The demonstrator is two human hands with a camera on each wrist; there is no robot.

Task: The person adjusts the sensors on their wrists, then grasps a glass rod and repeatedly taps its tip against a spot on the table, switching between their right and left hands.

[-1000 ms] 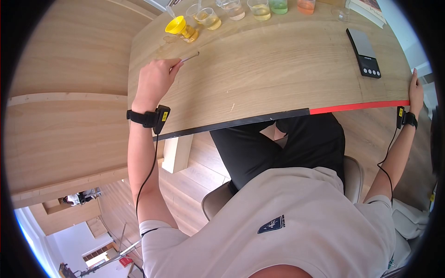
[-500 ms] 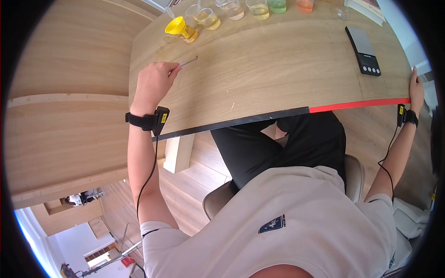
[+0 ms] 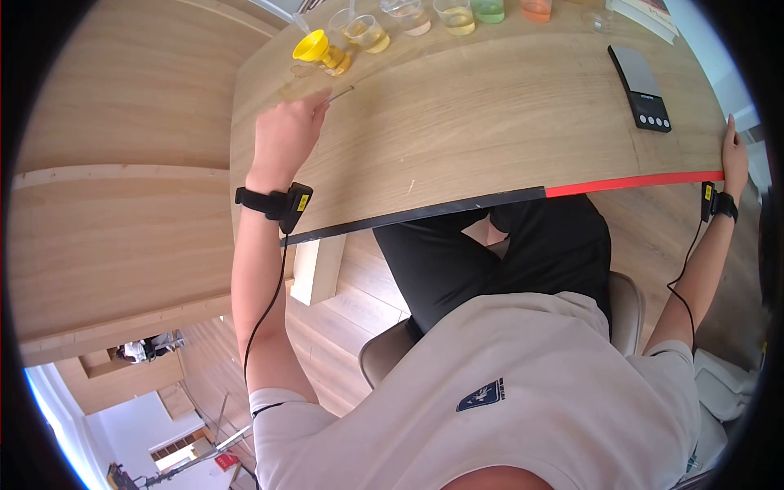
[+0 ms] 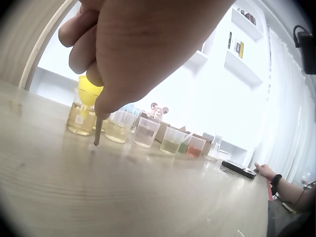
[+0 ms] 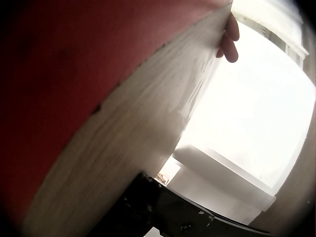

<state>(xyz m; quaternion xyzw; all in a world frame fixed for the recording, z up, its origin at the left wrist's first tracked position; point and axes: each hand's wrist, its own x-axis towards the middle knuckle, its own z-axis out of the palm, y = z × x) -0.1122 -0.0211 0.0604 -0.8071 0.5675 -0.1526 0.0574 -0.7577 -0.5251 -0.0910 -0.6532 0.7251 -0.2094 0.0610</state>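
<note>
Over the left part of the table, the left hand (image 3: pixel 286 135) pinches a thin stick (image 3: pixel 340 94) between thumb and fingers. In the left wrist view the stick (image 4: pixel 98 130) points down, its tip close to the tabletop. Beyond that hand stands a beaker (image 4: pixel 79 118) of amber liquid with a yellow funnel (image 3: pixel 310 47) in its mouth. The right hand (image 3: pixel 735 159) rests at the table's right edge, fingers fairly straight; in the right wrist view only some fingertips (image 5: pixel 229 42) show past the edge.
Along the far side stand several cups of liquid, among them a yellow one (image 3: pixel 455 18), a green one (image 3: pixel 490 10) and an orange one (image 3: pixel 536 10). A black scale (image 3: pixel 641 90) lies near the right edge, a book (image 3: pixel 649 16) behind it.
The left hand has moved slightly right and away from the body, with the stick tilted further up toward the cups. The right hand has stayed in place.
</note>
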